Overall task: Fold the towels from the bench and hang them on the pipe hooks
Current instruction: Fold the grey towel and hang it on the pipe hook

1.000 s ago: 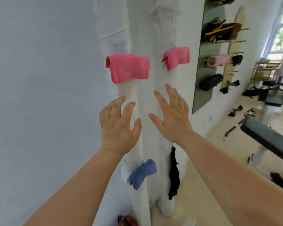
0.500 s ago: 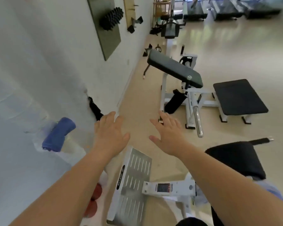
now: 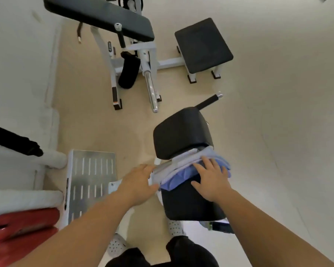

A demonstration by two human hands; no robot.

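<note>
Right fingers (image 3: 207,164) are lying spread flat on the blue towel (image 3: 175,180). Left fingers (image 3: 146,168) are meeting the pale towel (image 3: 183,160) edge, grip unclear. Both towels are resting mid-frame on the black bench (image 3: 189,203). Having dropped from the pipes, the hands are likely starting another fold.

Pale beige floor (image 3: 278,93), smooth, fills most of the view. White wall (image 3: 17,54) runs down the left side and meets the floor along a faint edge. Gym machine at the top: long black angled pad (image 3: 96,14) on a white frame (image 3: 168,63), square black seat (image 3: 202,45) to its right, chrome bar (image 3: 150,89) slanting down to the floor, black roller pad (image 3: 128,72) just left of the bar. Slotted metal footplate (image 3: 93,176) lower left, near the wall. Red shapes (image 3: 21,226) at the bottom left corner, too blurred to identify. Light soft and even, shadows under the machine faint.
</note>
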